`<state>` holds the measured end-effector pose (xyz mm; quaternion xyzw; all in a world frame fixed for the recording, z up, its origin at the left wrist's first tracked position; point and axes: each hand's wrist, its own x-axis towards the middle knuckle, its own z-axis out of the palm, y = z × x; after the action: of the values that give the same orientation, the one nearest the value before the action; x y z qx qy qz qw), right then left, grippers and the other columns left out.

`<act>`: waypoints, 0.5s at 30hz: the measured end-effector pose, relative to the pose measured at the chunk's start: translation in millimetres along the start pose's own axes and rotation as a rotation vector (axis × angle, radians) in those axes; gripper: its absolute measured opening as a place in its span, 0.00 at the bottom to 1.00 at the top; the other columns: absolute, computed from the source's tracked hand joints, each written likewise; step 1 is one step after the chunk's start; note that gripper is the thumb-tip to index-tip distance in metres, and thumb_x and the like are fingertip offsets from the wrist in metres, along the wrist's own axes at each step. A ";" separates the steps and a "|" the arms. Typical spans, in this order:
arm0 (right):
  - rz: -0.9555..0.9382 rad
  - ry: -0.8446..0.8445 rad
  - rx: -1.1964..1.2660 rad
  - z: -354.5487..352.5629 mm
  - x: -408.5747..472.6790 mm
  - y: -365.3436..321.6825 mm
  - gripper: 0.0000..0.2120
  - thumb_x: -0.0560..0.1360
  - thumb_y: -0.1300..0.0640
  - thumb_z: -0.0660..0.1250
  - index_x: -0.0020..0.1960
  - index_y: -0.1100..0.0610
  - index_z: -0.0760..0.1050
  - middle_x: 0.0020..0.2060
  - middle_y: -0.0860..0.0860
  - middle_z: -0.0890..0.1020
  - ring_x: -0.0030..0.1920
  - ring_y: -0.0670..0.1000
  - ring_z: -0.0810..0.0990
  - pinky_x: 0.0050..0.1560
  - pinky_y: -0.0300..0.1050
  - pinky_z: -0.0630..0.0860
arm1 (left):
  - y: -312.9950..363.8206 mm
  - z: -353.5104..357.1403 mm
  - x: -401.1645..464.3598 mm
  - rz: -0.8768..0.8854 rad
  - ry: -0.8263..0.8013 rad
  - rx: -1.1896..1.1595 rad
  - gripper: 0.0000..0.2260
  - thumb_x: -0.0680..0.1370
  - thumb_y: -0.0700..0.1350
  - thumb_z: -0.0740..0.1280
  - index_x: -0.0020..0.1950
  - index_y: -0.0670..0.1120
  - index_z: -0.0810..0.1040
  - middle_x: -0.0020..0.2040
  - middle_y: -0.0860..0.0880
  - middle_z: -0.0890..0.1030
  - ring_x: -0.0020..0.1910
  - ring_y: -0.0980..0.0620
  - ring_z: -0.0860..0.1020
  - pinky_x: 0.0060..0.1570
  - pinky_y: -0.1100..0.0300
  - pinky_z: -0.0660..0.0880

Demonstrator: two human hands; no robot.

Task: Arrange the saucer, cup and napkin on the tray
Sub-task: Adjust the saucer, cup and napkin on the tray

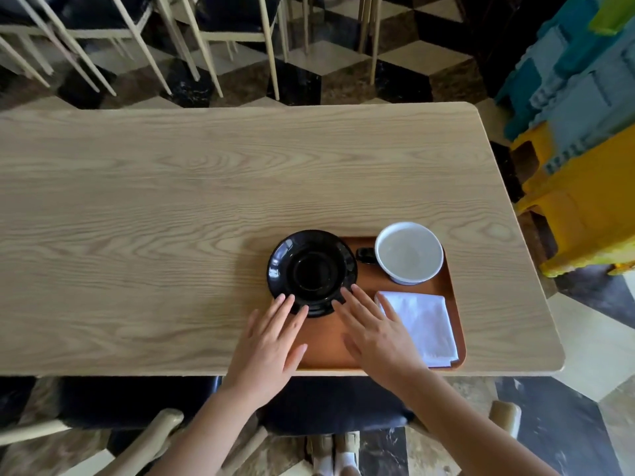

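desk (171,187): light wood, rounded corners | on it: orange tray (455,314) at 4 o'clock by near edge | black saucer (311,271) overhanging tray's 9 o'clock rim

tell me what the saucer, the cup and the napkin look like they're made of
The saucer looks like glazed ceramic, black and glossy, with bright window reflections on its rim; dark glass is possible. The cup looks like glazed ceramic too: smooth white inside, a thick rim, and a dark shiny handle. The napkin looks like white woven cloth, matte, with folded layers showing at its near edge; thick paper cannot be ruled out.
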<state>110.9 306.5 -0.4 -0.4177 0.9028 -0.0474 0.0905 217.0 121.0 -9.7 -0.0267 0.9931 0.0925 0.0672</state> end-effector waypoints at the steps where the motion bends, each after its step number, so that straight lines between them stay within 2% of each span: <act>1: 0.002 0.002 0.005 0.1 -0.4 -0.6 0.23 0.74 0.50 0.53 0.65 0.55 0.72 0.64 0.54 0.76 0.68 0.54 0.71 0.62 0.59 0.72 | -1.0 -0.6 0.2 0.009 0.002 0.000 0.24 0.78 0.56 0.51 0.72 0.48 0.63 0.72 0.44 0.66 0.72 0.47 0.61 0.63 0.43 0.69; 7: -0.013 0.051 0.021 0.9 -10.5 -4.1 0.21 0.75 0.51 0.54 0.63 0.56 0.74 0.63 0.54 0.78 0.67 0.54 0.72 0.64 0.56 0.70 | 4.8 2.3 -10.7 0.030 0.020 -0.058 0.25 0.79 0.56 0.51 0.73 0.47 0.63 0.73 0.44 0.64 0.74 0.48 0.57 0.66 0.53 0.63; 13: -0.033 0.079 0.039 5.8 -32.2 -7.1 0.20 0.76 0.52 0.53 0.63 0.55 0.73 0.63 0.53 0.78 0.67 0.54 0.71 0.64 0.53 0.69 | 13.7 5.1 -30.2 0.040 0.011 -0.074 0.24 0.78 0.55 0.54 0.72 0.47 0.65 0.72 0.43 0.66 0.73 0.47 0.60 0.65 0.50 0.69; 15: -0.027 0.093 0.049 9.0 -38.4 -9.5 0.20 0.79 0.52 0.50 0.64 0.55 0.73 0.63 0.53 0.77 0.68 0.54 0.71 0.65 0.53 0.68 | 14.4 7.2 -35.1 0.042 0.004 -0.075 0.24 0.78 0.55 0.54 0.72 0.47 0.64 0.72 0.43 0.66 0.73 0.47 0.60 0.64 0.50 0.69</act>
<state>144.1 329.5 -3.0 -0.4250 0.8989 -0.0900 0.0579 251.7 137.9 -9.3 -0.0085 0.9894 0.1308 0.0622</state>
